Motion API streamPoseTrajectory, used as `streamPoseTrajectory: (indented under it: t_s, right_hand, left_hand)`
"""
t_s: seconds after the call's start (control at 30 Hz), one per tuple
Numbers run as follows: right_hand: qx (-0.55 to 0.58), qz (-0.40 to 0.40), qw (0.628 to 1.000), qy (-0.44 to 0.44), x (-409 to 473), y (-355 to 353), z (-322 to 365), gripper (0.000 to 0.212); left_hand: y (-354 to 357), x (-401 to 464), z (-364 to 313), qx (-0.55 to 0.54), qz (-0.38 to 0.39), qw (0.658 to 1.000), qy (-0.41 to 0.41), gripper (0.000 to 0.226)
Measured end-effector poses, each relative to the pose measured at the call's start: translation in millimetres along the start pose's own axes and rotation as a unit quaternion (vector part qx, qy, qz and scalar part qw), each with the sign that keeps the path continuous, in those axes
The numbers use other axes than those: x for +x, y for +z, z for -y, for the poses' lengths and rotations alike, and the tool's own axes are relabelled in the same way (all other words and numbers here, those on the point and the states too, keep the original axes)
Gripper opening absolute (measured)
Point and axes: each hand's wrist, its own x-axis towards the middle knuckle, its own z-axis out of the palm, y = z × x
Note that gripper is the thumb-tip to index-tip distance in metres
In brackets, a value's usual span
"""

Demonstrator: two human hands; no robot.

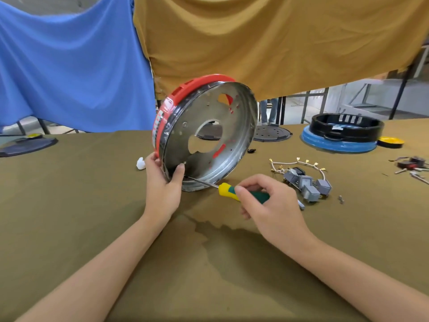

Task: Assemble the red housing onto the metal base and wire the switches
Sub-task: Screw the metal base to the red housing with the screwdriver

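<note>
The round metal base (234,126) stands on its edge on the table, tilted, with the red housing (185,89) fitted behind its rim. My left hand (162,184) grips the lower left rim, thumb inside the dish. My right hand (271,203) holds a yellow-green screwdriver (228,189); its shaft tip reaches the inside of the rim just beside my left thumb. Several grey switches (306,184) joined by white wires with brass terminals lie on the table to the right.
A black ring on a blue disc (341,135) sits at the back right beside a yellow lid (391,141). Dark round plates (271,133) lie behind the base and at far left (27,146). A white piece (140,163), small screws (340,199) and red switch parts (411,165) lie about.
</note>
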Motion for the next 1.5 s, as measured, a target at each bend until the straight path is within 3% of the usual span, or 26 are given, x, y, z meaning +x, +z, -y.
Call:
streamPoseTrajectory:
  t_s: [0.07, 0.13, 0.23, 0.33, 0.43, 0.5, 0.6, 0.7, 0.83, 0.97, 1.03, 1.1, 1.2, 1.27, 1.3, 1.37, 1.4, 1.43, 1.47, 1.5]
  right_hand:
    - [0.124, 0.008, 0.987, 0.102, 5.2, -3.0, -1.2, 0.009]
    - [0.125, 0.021, 0.987, 0.103, 6.6, -3.5, -1.2, 0.004]
    - [-0.070, 0.033, 0.995, -0.057, 1.5, -3.0, 0.1, 0.010]
    - [-0.214, 0.050, 0.943, -0.249, -2.5, -2.6, 3.5, 0.014]
    - [-0.299, 0.055, 0.894, -0.331, -8.0, 3.2, 5.6, 0.010]
    - [-0.265, 0.038, 0.921, -0.284, -10.7, 6.7, 8.2, 0.009]
    - [-0.140, 0.008, 0.981, -0.136, -8.3, 8.4, 12.2, 0.006]
    - [-0.009, 0.007, 1.000, 0.013, -4.8, 10.5, 9.5, 0.004]
    - [0.185, 0.011, 0.966, 0.179, -2.1, 11.9, 8.6, 0.008]
    - [0.296, 0.025, 0.916, 0.269, 1.4, 9.1, 4.6, 0.009]
    - [0.312, 0.035, 0.907, 0.280, 2.8, 8.2, 3.0, 0.010]
    - [0.275, 0.044, 0.932, 0.232, 3.8, 7.2, 5.4, 0.007]
    - [0.025, 0.028, 0.999, 0.000, 2.7, 5.1, 5.0, 0.006]
    - [-0.126, 0.024, 0.980, -0.152, 0.5, 5.1, 3.6, 0.007]
    - [-0.147, 0.025, 0.974, -0.173, -1.1, 6.3, 2.7, 0.006]
    - [-0.083, 0.019, 0.993, -0.085, 0.3, 9.4, 2.6, 0.002]
    - [0.033, 0.023, 0.999, 0.019, 4.0, 9.7, 2.7, 0.003]
    - [0.145, 0.030, 0.981, 0.125, 8.5, 7.5, 3.8, 0.004]
    - [0.194, 0.034, 0.965, 0.173, 11.1, 4.0, 4.3, 0.005]
    - [0.165, 0.034, 0.974, 0.153, 11.0, 1.2, 3.2, 0.005]
  left_hand:
    - [-0.6, 1.0, 1.4, -0.012, -0.005, 1.000, -0.013, 0.036]
    - [-1.0, 2.5, 1.7, -0.031, -0.018, 0.999, -0.029, 0.039]
    - [-1.8, 5.0, 4.7, -0.077, -0.035, 0.994, -0.069, 0.045]
    - [-3.8, 7.5, 5.7, -0.127, -0.037, 0.984, -0.117, 0.065]
    - [-4.0, 7.6, 6.7, -0.145, -0.036, 0.981, -0.124, 0.070]
    - [-1.9, 7.3, 7.4, -0.130, -0.037, 0.985, -0.107, 0.062]
    - [0.8, 5.6, 7.2, -0.084, -0.042, 0.992, -0.083, 0.041]
    - [2.7, 2.6, 1.3, -0.051, -0.045, 0.995, -0.074, 0.035]
    - [2.8, 0.4, -4.6, -0.029, -0.044, 0.997, -0.049, 0.035]
    - [3.2, 1.4, -3.2, -0.029, -0.041, 0.998, -0.038, 0.033]
    - [3.5, 2.4, -0.8, -0.042, -0.039, 0.998, -0.037, 0.033]
    - [2.9, 4.0, -0.2, -0.056, -0.046, 0.997, -0.036, 0.036]
    - [0.7, 6.9, 0.4, -0.116, -0.053, 0.989, -0.071, 0.060]
    - [1.3, 7.6, -0.2, -0.150, -0.051, 0.983, -0.090, 0.073]
    - [1.8, 7.6, 0.2, -0.146, -0.054, 0.983, -0.092, 0.072]
    - [2.3, 7.3, 2.7, -0.107, -0.061, 0.989, -0.084, 0.059]
    - [2.5, 7.1, 4.4, -0.086, -0.063, 0.991, -0.077, 0.050]
    - [3.1, 6.5, 5.7, -0.070, -0.062, 0.993, -0.073, 0.043]
    - [3.8, 6.1, 7.0, -0.058, -0.059, 0.994, -0.070, 0.040]
    - [4.5, 5.5, 7.6, -0.049, -0.055, 0.995, -0.067, 0.040]
